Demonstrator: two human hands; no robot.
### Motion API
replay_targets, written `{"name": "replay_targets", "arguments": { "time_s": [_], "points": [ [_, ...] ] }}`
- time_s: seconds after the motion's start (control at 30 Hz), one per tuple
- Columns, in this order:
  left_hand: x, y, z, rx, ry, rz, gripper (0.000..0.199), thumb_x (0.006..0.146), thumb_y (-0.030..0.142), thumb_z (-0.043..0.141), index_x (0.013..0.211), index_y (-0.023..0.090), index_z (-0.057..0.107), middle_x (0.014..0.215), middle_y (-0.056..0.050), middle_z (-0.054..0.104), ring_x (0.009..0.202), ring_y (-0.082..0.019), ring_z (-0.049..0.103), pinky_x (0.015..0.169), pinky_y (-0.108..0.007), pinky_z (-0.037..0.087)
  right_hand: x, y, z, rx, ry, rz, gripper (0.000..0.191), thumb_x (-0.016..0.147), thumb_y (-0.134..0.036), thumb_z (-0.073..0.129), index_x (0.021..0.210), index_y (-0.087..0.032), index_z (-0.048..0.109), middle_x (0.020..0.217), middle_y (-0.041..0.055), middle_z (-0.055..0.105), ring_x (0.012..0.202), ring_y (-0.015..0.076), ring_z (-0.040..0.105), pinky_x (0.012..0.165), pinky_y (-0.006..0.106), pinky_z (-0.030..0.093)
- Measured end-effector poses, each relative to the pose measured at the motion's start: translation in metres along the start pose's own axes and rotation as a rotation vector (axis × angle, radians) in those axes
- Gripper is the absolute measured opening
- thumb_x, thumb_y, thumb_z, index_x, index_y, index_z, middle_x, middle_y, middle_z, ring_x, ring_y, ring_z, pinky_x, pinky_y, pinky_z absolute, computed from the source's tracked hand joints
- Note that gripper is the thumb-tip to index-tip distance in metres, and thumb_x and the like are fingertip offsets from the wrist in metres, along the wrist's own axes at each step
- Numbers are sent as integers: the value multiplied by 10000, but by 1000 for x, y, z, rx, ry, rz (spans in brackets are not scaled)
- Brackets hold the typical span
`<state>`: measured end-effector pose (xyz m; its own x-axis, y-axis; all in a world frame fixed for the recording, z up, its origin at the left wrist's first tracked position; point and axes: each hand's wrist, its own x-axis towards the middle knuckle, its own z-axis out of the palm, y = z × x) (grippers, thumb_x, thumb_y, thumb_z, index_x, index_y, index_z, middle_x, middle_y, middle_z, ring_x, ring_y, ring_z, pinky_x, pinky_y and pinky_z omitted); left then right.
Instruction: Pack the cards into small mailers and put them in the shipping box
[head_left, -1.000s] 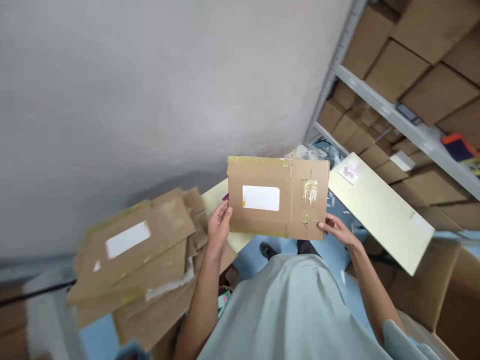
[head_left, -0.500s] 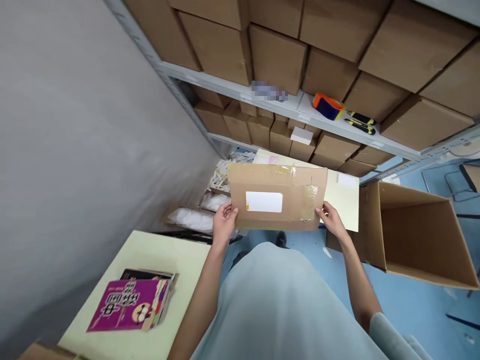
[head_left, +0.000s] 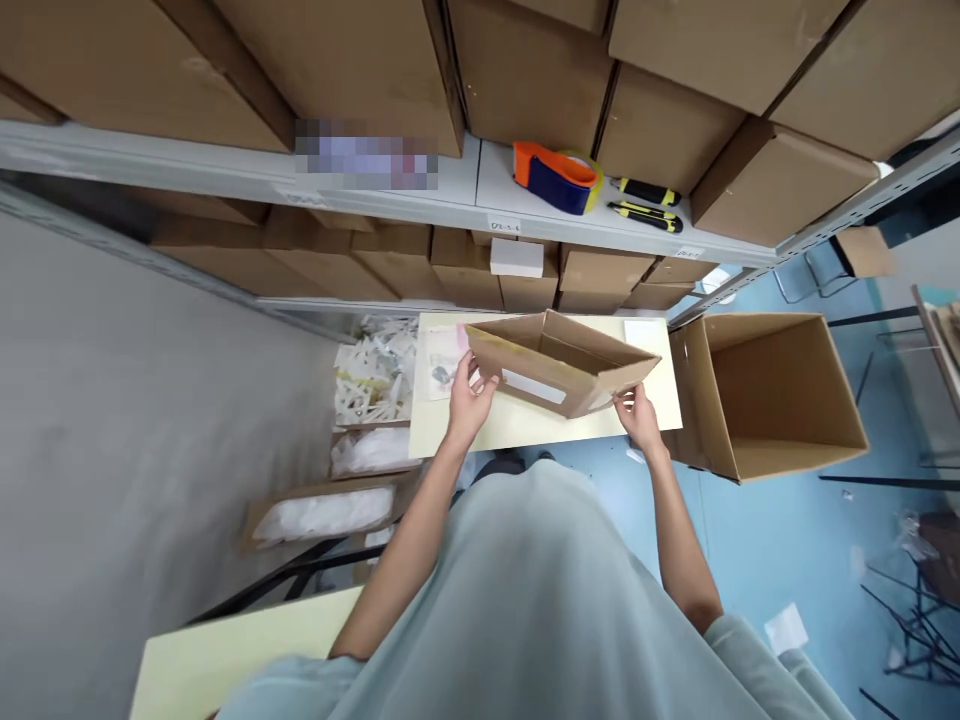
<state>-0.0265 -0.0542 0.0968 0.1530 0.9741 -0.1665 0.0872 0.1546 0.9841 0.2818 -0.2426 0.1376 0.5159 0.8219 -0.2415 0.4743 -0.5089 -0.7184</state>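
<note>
A brown cardboard box (head_left: 562,345), partly opened out with its inside showing, is held over the pale table (head_left: 510,432). A white label (head_left: 534,386) is stuck on the side facing me. My left hand (head_left: 471,398) grips its left end, fingers behind and thumb in front. At the lower right corner, my right hand (head_left: 637,415) pinches the cardboard. A printed sheet (head_left: 442,360) lies on the table left of the box, and a white slip (head_left: 645,332) lies at the back right.
Shelves of cartons (head_left: 525,85) stand ahead, with an orange and blue tape dispenser (head_left: 556,178) and yellow-black cutters (head_left: 646,205) on one ledge. A large open carton (head_left: 780,390) is at the right. Paper scraps (head_left: 375,375) and white bags (head_left: 326,513) are at the left.
The flat cardboard has been opened into a box shape and tilted over the table. My view has turned right, so the purple book on the left table is out of sight.
</note>
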Motion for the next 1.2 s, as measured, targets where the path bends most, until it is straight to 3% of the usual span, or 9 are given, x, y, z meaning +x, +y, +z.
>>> {"name": "replay_targets", "arguments": {
  "time_s": [0.23, 0.37, 0.5, 0.67, 0.77, 0.9, 1.0, 1.07, 1.2],
  "points": [
    [33, 23, 12, 85, -283, -5, 357, 908, 292, 579, 1219, 239, 745, 1379, -96, 776, 1341, -286, 711, 1182, -503, 593, -10, -24, 16, 137, 68, 65, 532, 1017, -524, 549, 1453, -218, 551, 1510, 200, 699, 1220, 311, 777, 999, 497, 659],
    [34, 43, 9, 147, -276, -14, 391, 1016, 477, 512, 1190, 230, 761, 1327, -108, 793, 1257, -296, 745, 1087, -478, 634, -28, -50, 13, 119, 136, 244, 628, 1062, -685, 491, 1465, -216, 601, 1388, 153, 773, 1064, 280, 816, 908, 429, 663],
    [43, 74, 21, 497, -241, 118, 347, 893, 487, 779, 1137, 240, 772, 1251, -103, 796, 1043, -299, 785, 915, -418, 641, -28, -80, 10, -156, 116, 304, 651, 968, -615, 715, 1471, -213, 622, 1272, 105, 817, 903, 265, 808, 897, 396, 605],
    [44, 95, 41, 788, -212, 199, 95, 931, 254, 673, 955, 247, 765, 1060, -51, 815, 828, -247, 777, 787, -364, 574, 3, -94, -11, -381, 47, 174, 204, 977, -278, 618, 1099, -183, 751, 993, 95, 837, 822, 262, 771, 758, 333, 507],
    [26, 97, 48, 836, -120, 200, 103, 952, 266, 666, 967, 240, 765, 1045, -43, 810, 792, -230, 769, 740, -348, 549, 28, -90, -36, -419, 81, 51, 222, 1009, -233, 533, 1032, -174, 745, 885, 80, 802, 691, 218, 709, 701, 314, 467],
    [-10, 95, 62, 860, -37, 189, 166, 1012, 308, 637, 1058, 232, 777, 1086, -54, 801, 767, -218, 761, 742, -344, 557, 57, -82, -54, -485, 62, -155, 297, 1055, -254, 495, 1109, -149, 768, 1010, 115, 783, 715, 199, 699, 691, 296, 481],
    [-31, 91, 76, 848, -55, 153, 269, 1069, 388, 617, 1231, 243, 775, 1190, -69, 797, 822, -231, 778, 793, -358, 595, 69, -76, -51, -526, -58, -231, 372, 1106, -295, 478, 1292, -155, 768, 1184, 148, 766, 820, 224, 744, 746, 321, 557],
    [-40, 86, 82, 838, -121, 163, 380, 1079, 497, 630, 1350, 259, 749, 1289, -85, 787, 1014, -280, 797, 913, -389, 623, 71, -68, -49, -488, -177, -302, 409, 1128, -372, 522, 1421, -183, 735, 1374, 176, 734, 1080, 287, 771, 919, 387, 620],
    [-47, 73, 79, 844, -284, 242, 684, 986, 685, 724, 1524, 267, 669, 1504, -117, 716, 1367, -372, 682, 1172, -498, 569, 72, -42, -59, -361, -423, -460, 692, 982, -601, 799, 1559, -243, 665, 1701, 159, 551, 1564, 382, 530, 1266, 548, 511]
  ]
}}
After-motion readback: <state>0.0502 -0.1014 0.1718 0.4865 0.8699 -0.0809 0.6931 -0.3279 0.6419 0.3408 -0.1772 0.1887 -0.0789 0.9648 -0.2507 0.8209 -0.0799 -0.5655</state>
